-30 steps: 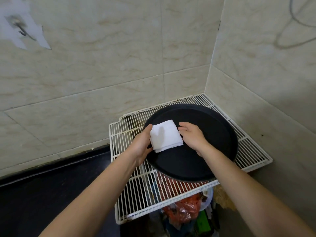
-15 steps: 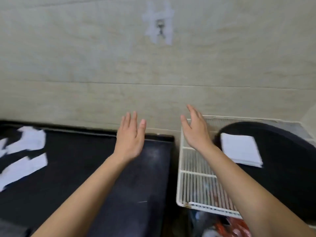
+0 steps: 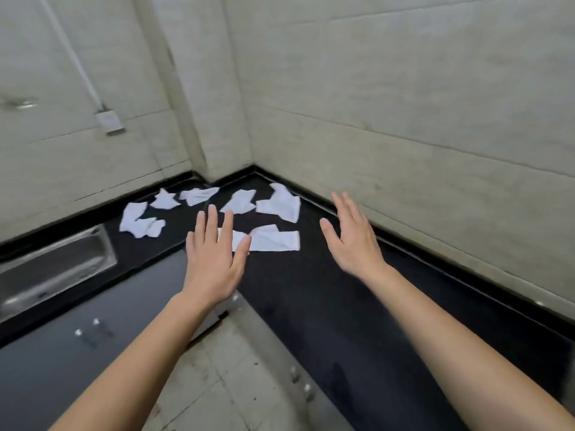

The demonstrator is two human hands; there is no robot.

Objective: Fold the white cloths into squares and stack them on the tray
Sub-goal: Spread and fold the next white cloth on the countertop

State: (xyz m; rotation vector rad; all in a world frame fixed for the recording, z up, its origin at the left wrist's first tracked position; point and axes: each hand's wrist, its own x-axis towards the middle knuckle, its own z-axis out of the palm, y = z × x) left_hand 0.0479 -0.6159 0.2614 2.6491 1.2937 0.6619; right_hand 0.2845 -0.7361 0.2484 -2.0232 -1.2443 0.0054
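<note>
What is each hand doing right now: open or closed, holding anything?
Left hand: open, fingers straight, holds nothing.
Right hand: open, fingers straight, holds nothing.

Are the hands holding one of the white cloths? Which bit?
No, nothing is held. The left hand and right hand are both open with straight fingers, near the crumpled white cloths on the black counter.

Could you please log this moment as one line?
phase: reach | left hand: open, empty | right hand: open, empty | white cloths: unfolded on black counter
</note>
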